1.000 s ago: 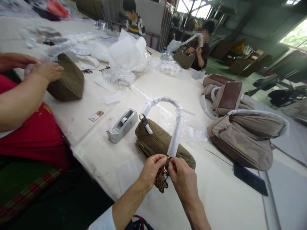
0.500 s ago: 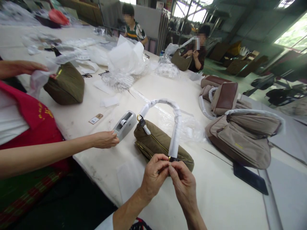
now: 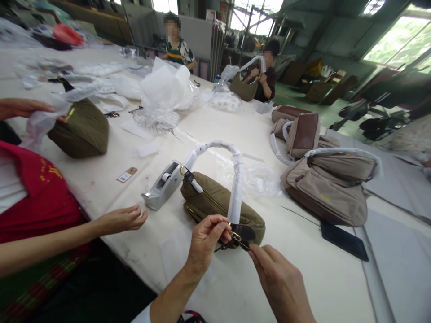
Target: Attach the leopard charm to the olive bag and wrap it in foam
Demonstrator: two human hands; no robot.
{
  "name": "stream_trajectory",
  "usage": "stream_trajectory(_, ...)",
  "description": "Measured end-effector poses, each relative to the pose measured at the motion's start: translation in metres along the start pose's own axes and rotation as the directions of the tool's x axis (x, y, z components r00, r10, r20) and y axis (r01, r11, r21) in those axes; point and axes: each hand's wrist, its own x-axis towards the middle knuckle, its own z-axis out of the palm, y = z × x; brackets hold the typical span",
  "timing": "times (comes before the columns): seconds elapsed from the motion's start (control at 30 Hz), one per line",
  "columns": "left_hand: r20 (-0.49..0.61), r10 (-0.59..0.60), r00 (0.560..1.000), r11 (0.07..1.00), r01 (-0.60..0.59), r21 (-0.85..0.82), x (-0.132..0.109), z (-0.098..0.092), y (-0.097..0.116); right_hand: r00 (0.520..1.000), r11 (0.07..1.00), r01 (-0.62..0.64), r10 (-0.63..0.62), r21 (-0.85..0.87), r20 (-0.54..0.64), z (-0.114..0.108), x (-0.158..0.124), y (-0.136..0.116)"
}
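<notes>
An olive-green handbag (image 3: 215,193) lies on the table before me, its looped handle (image 3: 236,179) wrapped in white paper. Closed in a pinch, my left hand (image 3: 206,244) grips gold metal hardware (image 3: 235,235) at the handle's near end. To its right, my right hand (image 3: 284,278) pinches a thin dark strap (image 3: 244,246) that runs to this hardware. Fingers hide part of the join, so how the strap attaches is unclear. Beside the bag's left end stands a grey tape dispenser (image 3: 164,186).
A co-worker's hand (image 3: 126,220) is near the dispenser; another holds wrapping at a second olive bag (image 3: 82,128). A tag (image 3: 127,175), clear plastic (image 3: 259,177), taupe bags (image 3: 326,188) and a dark flat object (image 3: 345,240) lie around. Two people sit across the table.
My hands have moved apart; the right has shifted right and down, and the gold hardware and dark strap now show. The co-worker's hand has left the tape dispenser.
</notes>
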Motion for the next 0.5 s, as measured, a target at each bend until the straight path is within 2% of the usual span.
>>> stream_trajectory(0.07,0.002,-0.019,1.0,1.0,0.019,0.006,0.003,-0.001,0.0,0.998,0.996,-0.045,0.042,0.079,0.039,-0.008,-0.006,0.007)
stream_trajectory(0.13,0.027,-0.014,1.0,0.999,0.013,0.049,0.004,-0.002,0.0,0.993,0.959,-0.112,0.095,0.261,0.075,-0.015,-0.01,0.013)
stream_trajectory(0.2,0.053,0.007,0.999,0.994,-0.013,0.107,0.003,-0.003,0.001,0.969,0.841,-0.247,0.213,0.48,0.125,-0.019,-0.013,0.016)
stream_trajectory(0.23,0.062,0.017,0.998,0.991,-0.025,0.133,0.002,-0.003,0.001,0.94,0.734,-0.34,0.294,0.589,0.176,-0.019,-0.014,0.016)
stream_trajectory(0.3,0.076,0.012,0.997,0.987,-0.024,0.156,0.0,-0.003,0.002,0.862,0.423,-0.483,0.384,0.767,0.331,-0.015,-0.014,0.014)
stream_trajectory(0.33,0.079,-0.001,0.997,0.988,-0.012,0.155,0.0,-0.002,0.003,0.833,0.246,-0.51,0.378,0.824,0.403,-0.011,-0.014,0.012)
stream_trajectory(0.4,0.083,-0.025,0.996,0.989,0.012,0.149,-0.002,-0.001,0.006,0.829,-0.047,-0.487,0.289,0.872,0.479,-0.003,-0.012,0.008)
stream_trajectory(0.43,0.085,-0.031,0.996,0.987,0.017,0.157,-0.003,-0.001,0.007,0.839,-0.137,-0.464,0.248,0.875,0.484,0.001,-0.011,0.006)
stream_trajectory(0.5,0.094,-0.036,0.995,0.979,0.016,0.203,-0.005,-0.001,0.011,0.848,-0.21,-0.439,0.223,0.873,0.48,0.007,-0.008,0.001)
